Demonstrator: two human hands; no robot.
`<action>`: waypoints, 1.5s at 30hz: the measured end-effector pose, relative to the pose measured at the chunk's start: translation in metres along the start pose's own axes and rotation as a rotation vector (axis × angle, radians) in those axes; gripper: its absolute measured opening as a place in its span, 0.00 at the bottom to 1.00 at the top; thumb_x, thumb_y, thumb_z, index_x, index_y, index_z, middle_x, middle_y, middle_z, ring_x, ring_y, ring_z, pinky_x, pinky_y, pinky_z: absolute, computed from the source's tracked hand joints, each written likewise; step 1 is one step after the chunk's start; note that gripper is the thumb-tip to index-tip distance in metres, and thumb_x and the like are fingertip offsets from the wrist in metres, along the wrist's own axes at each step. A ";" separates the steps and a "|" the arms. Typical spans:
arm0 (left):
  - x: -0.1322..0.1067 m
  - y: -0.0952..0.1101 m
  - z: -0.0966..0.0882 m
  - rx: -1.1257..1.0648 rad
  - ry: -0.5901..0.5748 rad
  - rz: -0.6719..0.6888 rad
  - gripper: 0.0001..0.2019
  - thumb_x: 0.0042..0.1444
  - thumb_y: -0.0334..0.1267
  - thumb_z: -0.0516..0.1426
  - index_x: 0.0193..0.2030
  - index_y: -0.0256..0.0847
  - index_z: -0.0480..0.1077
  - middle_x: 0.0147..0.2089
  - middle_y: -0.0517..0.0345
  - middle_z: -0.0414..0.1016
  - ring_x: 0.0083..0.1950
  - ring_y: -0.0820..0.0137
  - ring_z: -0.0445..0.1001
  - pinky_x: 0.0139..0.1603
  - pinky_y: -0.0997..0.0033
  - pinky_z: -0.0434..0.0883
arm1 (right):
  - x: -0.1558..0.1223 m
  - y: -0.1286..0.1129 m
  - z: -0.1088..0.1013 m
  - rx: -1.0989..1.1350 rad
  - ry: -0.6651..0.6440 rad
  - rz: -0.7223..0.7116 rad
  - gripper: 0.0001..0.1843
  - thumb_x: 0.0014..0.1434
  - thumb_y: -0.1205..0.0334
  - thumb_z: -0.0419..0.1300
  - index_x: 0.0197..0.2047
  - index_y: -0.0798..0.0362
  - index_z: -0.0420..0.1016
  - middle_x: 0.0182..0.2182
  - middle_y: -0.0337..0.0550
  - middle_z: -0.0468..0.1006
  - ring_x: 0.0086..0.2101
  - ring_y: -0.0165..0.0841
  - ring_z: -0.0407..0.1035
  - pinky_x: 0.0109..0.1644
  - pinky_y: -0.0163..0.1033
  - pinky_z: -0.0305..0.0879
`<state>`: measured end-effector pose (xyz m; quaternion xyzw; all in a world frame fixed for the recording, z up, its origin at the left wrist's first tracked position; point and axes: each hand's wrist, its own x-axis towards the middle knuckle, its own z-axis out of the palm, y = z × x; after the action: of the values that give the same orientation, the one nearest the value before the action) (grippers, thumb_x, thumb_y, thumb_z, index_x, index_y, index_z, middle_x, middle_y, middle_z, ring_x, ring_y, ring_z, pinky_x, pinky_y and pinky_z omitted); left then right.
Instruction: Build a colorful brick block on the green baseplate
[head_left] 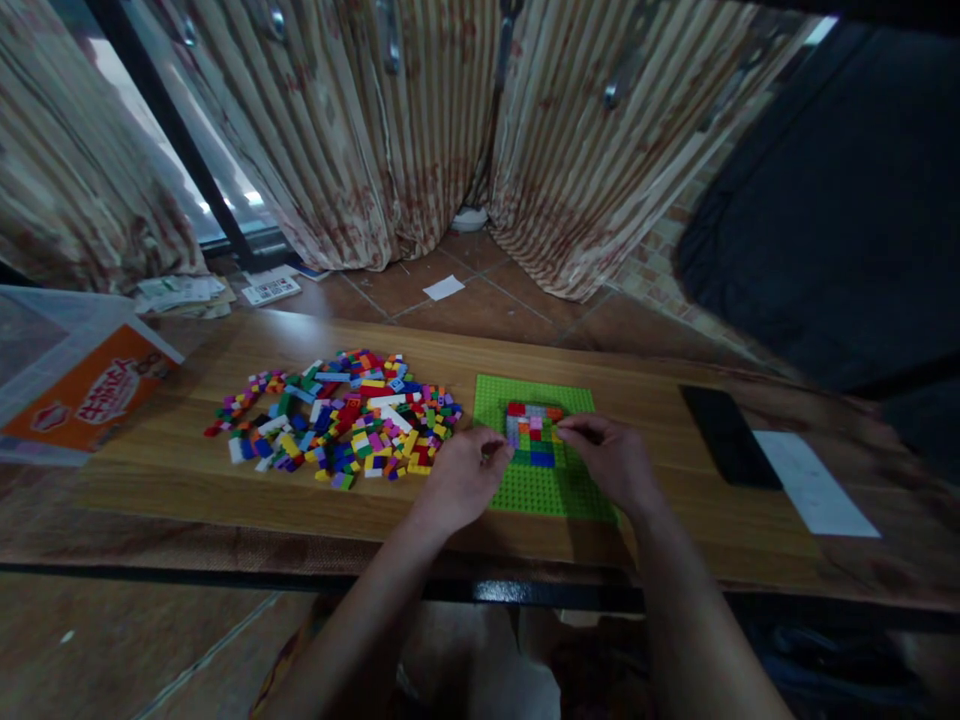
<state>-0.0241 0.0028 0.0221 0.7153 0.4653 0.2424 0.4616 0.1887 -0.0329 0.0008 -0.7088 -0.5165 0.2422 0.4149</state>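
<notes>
Atop green baseplate (525, 498), approx. ctr, sits multicolour brick block (535, 430), side edges partly hidden by hands. L hand (463, 478) at its left, R hand (613, 460) at its right, both w/ thumb & fingers nearly together; can't tell if either grips a brick. Brick pile (352, 415) farther left, indiv. pcs blurry. Clear box (94, 395) cut off, left edge of view.

This looks like a room in a home. Beyond the wooden surface (172, 475), long patterned curtains (360, 130) hang in folds, and past its far left corner a dark frame (160, 100) holds glass letting in daylight. Brown floor tiles (495, 310) run behind and in front of the surface. A stack of papers (184, 292) lies behind its left end; toy bricks (352, 410) spread on it add to the household look.
</notes>
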 end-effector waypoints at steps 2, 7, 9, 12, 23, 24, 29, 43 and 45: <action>0.000 0.001 0.000 0.022 -0.004 0.000 0.10 0.58 0.38 0.53 0.37 0.39 0.76 0.35 0.55 0.80 0.33 0.69 0.75 0.35 0.70 0.69 | 0.000 -0.003 0.006 -0.012 -0.010 -0.030 0.11 0.52 0.52 0.63 0.32 0.50 0.80 0.32 0.42 0.82 0.35 0.37 0.75 0.43 0.44 0.69; 0.000 0.000 -0.001 0.034 -0.020 -0.001 0.11 0.58 0.38 0.53 0.38 0.39 0.76 0.36 0.55 0.80 0.34 0.69 0.75 0.35 0.71 0.69 | 0.004 -0.007 0.011 -0.071 -0.002 -0.041 0.09 0.52 0.54 0.62 0.32 0.50 0.80 0.31 0.42 0.82 0.33 0.37 0.75 0.42 0.44 0.69; -0.001 0.000 -0.001 0.044 -0.020 0.003 0.11 0.58 0.38 0.53 0.38 0.39 0.76 0.36 0.55 0.80 0.34 0.69 0.75 0.35 0.71 0.69 | 0.005 -0.007 0.012 -0.080 0.014 -0.038 0.09 0.52 0.54 0.63 0.31 0.50 0.80 0.30 0.42 0.82 0.32 0.37 0.75 0.41 0.43 0.69; -0.002 0.001 -0.001 0.035 -0.016 0.000 0.10 0.58 0.37 0.53 0.38 0.39 0.76 0.36 0.55 0.80 0.34 0.69 0.76 0.35 0.70 0.70 | 0.005 -0.007 0.012 -0.077 0.032 -0.051 0.10 0.51 0.54 0.62 0.31 0.50 0.80 0.30 0.42 0.82 0.31 0.36 0.75 0.39 0.42 0.70; -0.001 0.000 0.000 0.030 -0.014 -0.001 0.11 0.58 0.37 0.52 0.37 0.39 0.76 0.34 0.55 0.79 0.33 0.69 0.74 0.37 0.70 0.70 | 0.006 -0.002 0.013 -0.116 0.080 -0.035 0.12 0.53 0.53 0.60 0.31 0.52 0.79 0.29 0.43 0.81 0.30 0.36 0.74 0.37 0.41 0.68; -0.001 0.000 0.000 0.035 -0.017 -0.003 0.11 0.58 0.37 0.52 0.37 0.38 0.76 0.34 0.55 0.79 0.33 0.69 0.74 0.37 0.70 0.69 | 0.007 -0.002 0.014 -0.121 0.084 -0.036 0.12 0.53 0.53 0.60 0.31 0.52 0.79 0.29 0.43 0.81 0.30 0.36 0.74 0.37 0.42 0.68; 0.000 0.000 0.000 0.049 -0.017 0.002 0.10 0.58 0.36 0.53 0.37 0.39 0.76 0.35 0.55 0.79 0.34 0.69 0.75 0.37 0.70 0.69 | 0.007 -0.003 0.015 -0.145 0.086 -0.045 0.11 0.53 0.53 0.61 0.31 0.52 0.79 0.28 0.42 0.81 0.29 0.35 0.73 0.37 0.41 0.66; -0.001 0.000 0.002 0.114 -0.017 -0.001 0.10 0.59 0.35 0.53 0.41 0.39 0.76 0.39 0.54 0.80 0.39 0.68 0.77 0.40 0.71 0.70 | 0.009 -0.009 0.021 -0.121 0.084 0.033 0.11 0.51 0.55 0.60 0.26 0.53 0.77 0.24 0.41 0.79 0.26 0.33 0.71 0.33 0.38 0.63; 0.000 -0.001 0.002 0.112 -0.014 -0.006 0.10 0.59 0.35 0.53 0.40 0.39 0.76 0.38 0.55 0.80 0.38 0.68 0.77 0.40 0.71 0.70 | 0.009 -0.009 0.022 -0.103 0.090 0.039 0.11 0.50 0.55 0.60 0.26 0.53 0.77 0.24 0.41 0.78 0.26 0.33 0.70 0.33 0.38 0.63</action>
<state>-0.0231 0.0017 0.0207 0.7402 0.4770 0.2097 0.4250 0.1704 -0.0161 -0.0026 -0.7493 -0.4951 0.1913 0.3959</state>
